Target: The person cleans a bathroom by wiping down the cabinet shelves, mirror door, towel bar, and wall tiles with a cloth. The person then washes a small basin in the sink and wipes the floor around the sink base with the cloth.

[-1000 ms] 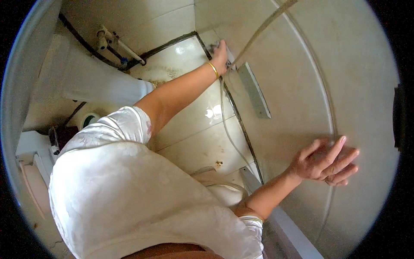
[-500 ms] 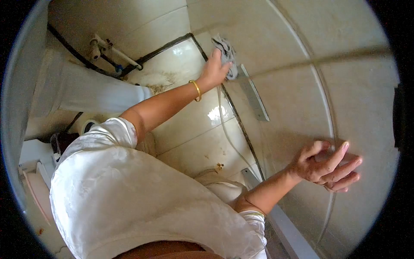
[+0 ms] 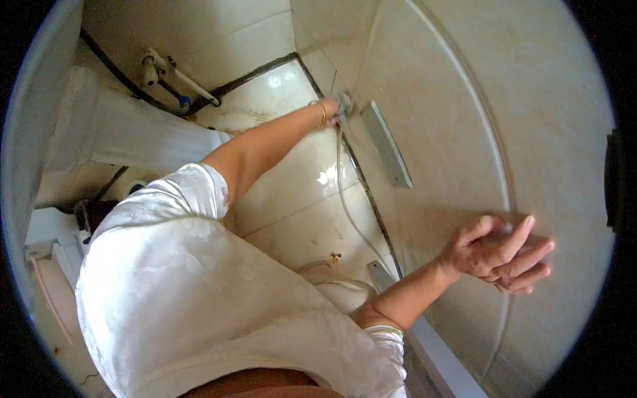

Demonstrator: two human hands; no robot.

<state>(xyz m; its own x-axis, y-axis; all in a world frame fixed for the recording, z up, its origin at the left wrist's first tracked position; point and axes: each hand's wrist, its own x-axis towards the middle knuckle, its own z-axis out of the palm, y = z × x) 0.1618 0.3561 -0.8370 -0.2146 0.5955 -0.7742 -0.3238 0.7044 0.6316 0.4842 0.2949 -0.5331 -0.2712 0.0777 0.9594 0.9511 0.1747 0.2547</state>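
A grey cloth (image 3: 343, 105) is in my left hand (image 3: 330, 110), low on the tiled wall just above the floor's dark edge. The hand is small and partly blurred, and a gold bracelet circles its wrist. My right hand (image 3: 499, 255) rests against the wall (image 3: 444, 152) with its fingers spread and nothing in it. A pale hose (image 3: 342, 192) hangs from near the cloth down along the floor. Between the two hands, a narrow grey plate (image 3: 387, 146) sits on the lower wall.
The wet tiled floor (image 3: 292, 166) has brown stains. At the left stand a white pedestal (image 3: 146, 129) and a pipe with a valve (image 3: 179, 78). A white fixture (image 3: 50, 229) is at the far left. A grey sill (image 3: 444, 355) runs at the lower right.
Half a second ago the left hand held the cloth higher on the wall; now it is lower, near the corner with the floor. The right hand has stayed almost in place.
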